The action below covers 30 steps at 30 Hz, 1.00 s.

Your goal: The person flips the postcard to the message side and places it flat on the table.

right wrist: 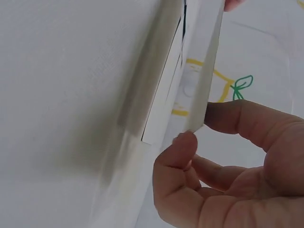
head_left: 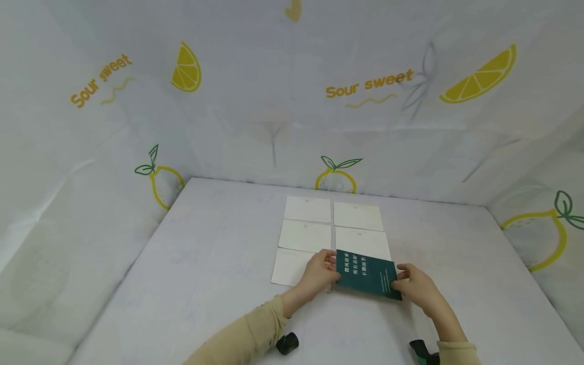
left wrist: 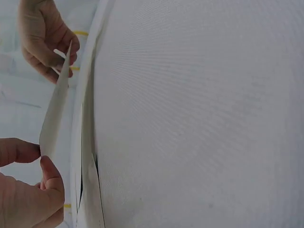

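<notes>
A dark green card (head_left: pixel 369 276) with white printed characters is held up off the table between both hands. My left hand (head_left: pixel 317 271) pinches its left edge between thumb and fingers, and my right hand (head_left: pixel 417 286) pinches the right edge. Seen from the left wrist, the card (left wrist: pixel 56 111) is nearly edge-on and shows a pale underside. White cards lie in two columns beneath and beyond it; the front one on the left (head_left: pixel 292 263) is partly covered by my left hand. The right column holds two cards, the nearer (head_left: pixel 362 241) just behind the green card.
The white table (head_left: pixel 219 253) meets lemon-printed cloth walls (head_left: pixel 255 101) at the back and sides. Black straps (head_left: pixel 287 343) show by each sleeve near the front.
</notes>
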Tool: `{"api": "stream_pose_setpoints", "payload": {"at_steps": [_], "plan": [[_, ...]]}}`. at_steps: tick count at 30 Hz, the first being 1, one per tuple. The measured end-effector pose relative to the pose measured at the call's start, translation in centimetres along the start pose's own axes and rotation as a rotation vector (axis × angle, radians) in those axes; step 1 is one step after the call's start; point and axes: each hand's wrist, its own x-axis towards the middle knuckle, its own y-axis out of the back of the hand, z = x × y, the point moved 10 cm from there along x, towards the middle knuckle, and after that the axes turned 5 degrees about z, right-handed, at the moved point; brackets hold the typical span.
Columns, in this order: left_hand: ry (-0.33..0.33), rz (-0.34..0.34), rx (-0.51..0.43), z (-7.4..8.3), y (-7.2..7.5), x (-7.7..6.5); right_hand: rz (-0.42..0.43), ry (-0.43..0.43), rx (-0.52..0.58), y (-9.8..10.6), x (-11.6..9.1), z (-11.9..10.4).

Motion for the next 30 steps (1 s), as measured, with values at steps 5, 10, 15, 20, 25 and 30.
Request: {"api": "stream_pose_setpoints", "payload": {"at_steps": [5,10,15,20,25,30], "plan": [[-0.037,0.048,0.000,0.5,0.2,0.4,0.039,0.023,0.073,0.5,-0.2,-0.2],[-0.105,0.080,0.033,1.9,0.7,0.7,0.107,0.050,0.138,1.6,-0.5,-0.3],[-0.220,0.100,0.089,3.8,1.2,0.7,0.220,0.117,0.172,3.1,-0.6,-0.7],[-0.311,0.099,0.104,5.1,1.5,0.3,0.280,0.181,0.255,4.2,-0.6,-0.8],[-0.356,0.106,0.169,5.3,1.7,0.1,0.197,0.158,0.397,4.0,-0.5,-0.1],[-0.345,0.070,0.228,4.5,1.6,-0.1,0.138,0.096,0.380,3.5,-0.4,0.8]]}}
